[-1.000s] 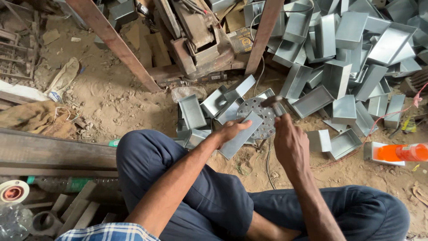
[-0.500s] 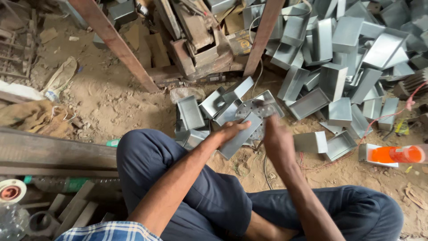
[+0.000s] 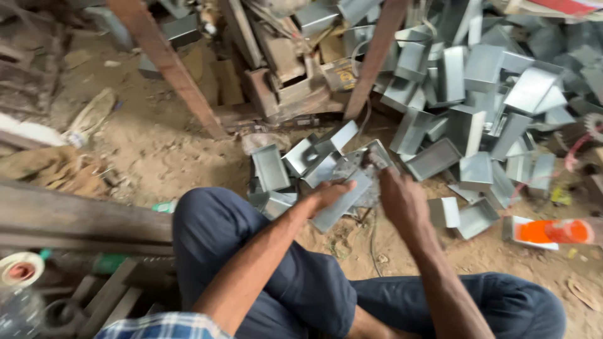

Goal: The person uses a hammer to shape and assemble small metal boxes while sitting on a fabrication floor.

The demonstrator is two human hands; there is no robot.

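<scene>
My left hand (image 3: 331, 191) grips a bent grey sheet-metal piece (image 3: 342, 199) by its near edge, holding it just above the sandy ground in front of my knees. My right hand (image 3: 402, 199) is closed on a small dark tool (image 3: 375, 160) whose tip rests on the far end of that piece. The picture is blurred, so the tool's kind is unclear. A few similar folded metal pieces (image 3: 271, 168) lie just beyond my left hand.
A large heap of folded metal boxes (image 3: 477, 94) fills the upper right. Two rusty slanted bars (image 3: 164, 63) frame a dark machine (image 3: 289, 75). An orange and white pack (image 3: 546, 231) lies right. Wooden beams (image 3: 75, 216) and a tape roll (image 3: 20, 270) sit at left.
My right hand has shifted left along the metal piece and stayed on it. The view has drifted slightly, and my left hand has kept its grip.
</scene>
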